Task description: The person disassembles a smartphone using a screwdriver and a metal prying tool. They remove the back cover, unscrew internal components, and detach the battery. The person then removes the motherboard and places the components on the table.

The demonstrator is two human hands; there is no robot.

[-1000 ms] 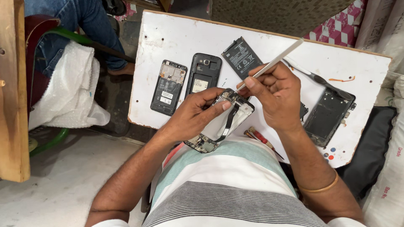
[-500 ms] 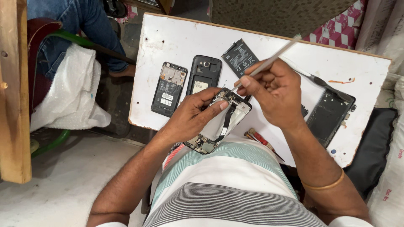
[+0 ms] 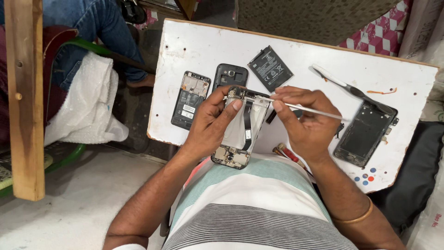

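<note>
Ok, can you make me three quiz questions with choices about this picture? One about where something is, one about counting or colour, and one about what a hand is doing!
1. Where does the loose black battery lie?
A. On the white board, beyond the hands
B. On the floor
C. On the striped shirt

2. How many opened phones lie flat on the board, not counting the one being held?
A. One
B. Three
C. Five

3. What is the right hand doing?
A. Resting empty on the board
B. Pinching a thin metal tool
C. Holding the battery

Answers:
1 A, the battery sits on the white board above the hands.
2 B, two lie left and one right.
3 B, the thin metal tool is pinched in its fingers, tip at the opened phone that the left hand grips.
</note>
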